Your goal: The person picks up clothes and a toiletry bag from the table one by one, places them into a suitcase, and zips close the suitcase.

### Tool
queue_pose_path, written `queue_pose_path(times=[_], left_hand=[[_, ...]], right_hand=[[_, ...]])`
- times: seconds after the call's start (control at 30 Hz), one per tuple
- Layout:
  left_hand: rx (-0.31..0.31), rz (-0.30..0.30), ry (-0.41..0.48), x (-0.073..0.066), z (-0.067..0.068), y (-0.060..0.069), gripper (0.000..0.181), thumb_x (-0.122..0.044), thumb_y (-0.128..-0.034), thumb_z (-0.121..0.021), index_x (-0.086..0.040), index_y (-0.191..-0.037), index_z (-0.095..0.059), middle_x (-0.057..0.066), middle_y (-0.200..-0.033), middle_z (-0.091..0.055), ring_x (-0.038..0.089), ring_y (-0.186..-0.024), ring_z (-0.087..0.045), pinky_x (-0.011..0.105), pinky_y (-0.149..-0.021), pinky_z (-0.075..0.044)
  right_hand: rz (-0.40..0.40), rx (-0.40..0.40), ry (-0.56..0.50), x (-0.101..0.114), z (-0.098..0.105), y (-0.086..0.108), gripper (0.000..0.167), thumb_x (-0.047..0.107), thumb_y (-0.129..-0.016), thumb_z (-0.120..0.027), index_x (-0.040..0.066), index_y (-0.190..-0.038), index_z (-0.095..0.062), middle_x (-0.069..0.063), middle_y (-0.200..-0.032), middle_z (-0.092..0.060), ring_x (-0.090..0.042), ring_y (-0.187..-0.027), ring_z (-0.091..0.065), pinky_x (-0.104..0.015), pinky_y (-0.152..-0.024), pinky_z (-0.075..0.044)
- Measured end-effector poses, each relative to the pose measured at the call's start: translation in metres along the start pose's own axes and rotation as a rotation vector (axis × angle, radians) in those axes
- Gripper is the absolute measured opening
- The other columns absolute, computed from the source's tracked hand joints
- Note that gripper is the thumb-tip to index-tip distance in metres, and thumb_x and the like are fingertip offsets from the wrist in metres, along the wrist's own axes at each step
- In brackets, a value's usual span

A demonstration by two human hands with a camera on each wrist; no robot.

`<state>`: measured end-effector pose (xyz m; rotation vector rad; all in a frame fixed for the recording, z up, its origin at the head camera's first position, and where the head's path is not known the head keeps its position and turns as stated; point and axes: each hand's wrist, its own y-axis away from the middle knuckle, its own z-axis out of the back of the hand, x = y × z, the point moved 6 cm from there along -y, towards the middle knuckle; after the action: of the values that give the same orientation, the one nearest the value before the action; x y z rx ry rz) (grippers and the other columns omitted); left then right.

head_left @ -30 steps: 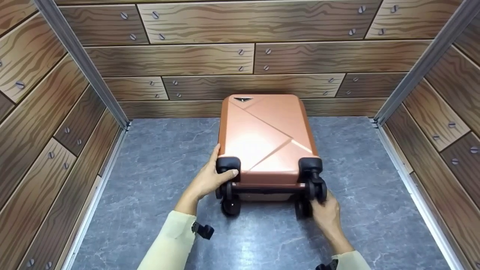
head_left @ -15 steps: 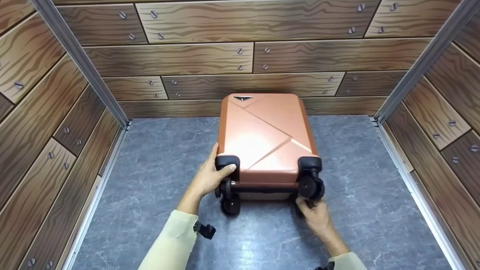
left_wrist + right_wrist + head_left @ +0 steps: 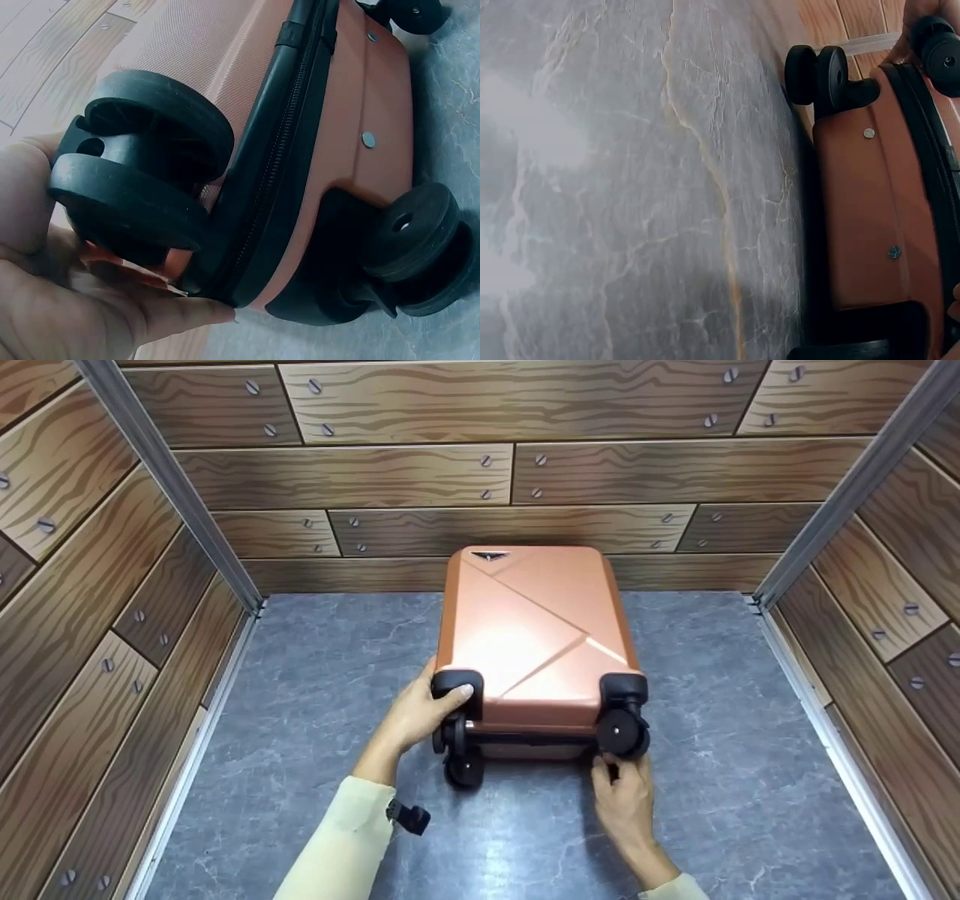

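A rose-gold hard-shell suitcase (image 3: 532,615) lies flat on the floor, its wheeled end toward me. My left hand (image 3: 412,716) grips its near left corner, thumb over the black corner guard (image 3: 450,681). In the left wrist view, those fingers (image 3: 172,319) reach along the shell beside a double wheel (image 3: 135,202). My right hand (image 3: 626,802) is at the near right corner, thumb and fingers curled at the underside of the upper right wheel (image 3: 619,733). It hides the lower right wheel in the head view. Only a bit of that hand shows in the right wrist view.
Grey marbled flooring (image 3: 337,660) surrounds the suitcase. Behind its far end stands a wood-plank-patterned wall (image 3: 420,529), with similar walls at left and right. Metal corner posts (image 3: 195,510) and pale floor rails (image 3: 817,720) edge the space.
My right hand has shifted left and inward beneath the upper right wheel, which has swivelled so its round face shows. The left hand keeps its grip and the suitcase stays in place.
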<state>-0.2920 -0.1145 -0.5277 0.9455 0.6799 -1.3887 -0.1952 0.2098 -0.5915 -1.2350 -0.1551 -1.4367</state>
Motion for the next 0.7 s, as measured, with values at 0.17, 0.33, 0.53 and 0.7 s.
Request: queue_pose_path(times=[0.17, 0.33, 0.53, 0.7], left_hand=[[0.000, -0.001, -0.014, -0.001, -0.002, -0.001, 0.104, -0.059, -0.0943, -0.072, -0.009, -0.169, -0.019, 0.026, -0.164, -0.041, 0.042, -0.147, -0.046, 0.059, -0.121, -0.037], [0.000, -0.011, -0.016, -0.001, -0.002, -0.001, 0.104, -0.058, -0.0947, -0.072, -0.008, -0.169, -0.020, 0.027, -0.162, -0.043, 0.042, -0.145, -0.049, 0.059, -0.120, -0.038], [0.003, -0.012, 0.003, 0.001, 0.000, 0.000, 0.103, -0.057, -0.0949, -0.072, -0.009, -0.169, -0.020, 0.028, -0.160, -0.045, 0.040, -0.141, -0.053, 0.058, -0.118, -0.039], [-0.003, -0.014, 0.008, 0.001, 0.000, 0.000, 0.103, -0.056, -0.0952, -0.072, -0.008, -0.169, -0.020, 0.028, -0.160, -0.045, 0.040, -0.140, -0.053, 0.058, -0.118, -0.040]], right_hand=[[0.030, 0.061, -0.011, 0.008, -0.003, 0.001, 0.010, -0.004, -0.085, -0.075, 0.005, -0.082, -0.072, -0.021, -0.098, -0.063, -0.033, -0.091, -0.060, -0.045, -0.079, -0.046], [0.113, 0.087, 0.057, 0.019, -0.005, -0.001, 0.014, -0.004, -0.083, -0.076, 0.006, -0.079, -0.068, -0.019, -0.087, -0.060, -0.031, -0.083, -0.057, -0.048, -0.073, -0.046], [0.145, 0.071, 0.259, 0.030, 0.003, -0.001, 0.010, 0.004, -0.083, -0.082, 0.005, -0.082, -0.072, -0.031, -0.095, -0.064, -0.050, -0.091, -0.056, -0.059, -0.081, -0.044], [0.130, 0.097, 0.296, 0.032, 0.003, -0.002, 0.009, 0.006, -0.084, -0.082, 0.005, -0.084, -0.073, -0.033, -0.102, -0.063, -0.050, -0.093, -0.053, -0.059, -0.080, -0.041]])
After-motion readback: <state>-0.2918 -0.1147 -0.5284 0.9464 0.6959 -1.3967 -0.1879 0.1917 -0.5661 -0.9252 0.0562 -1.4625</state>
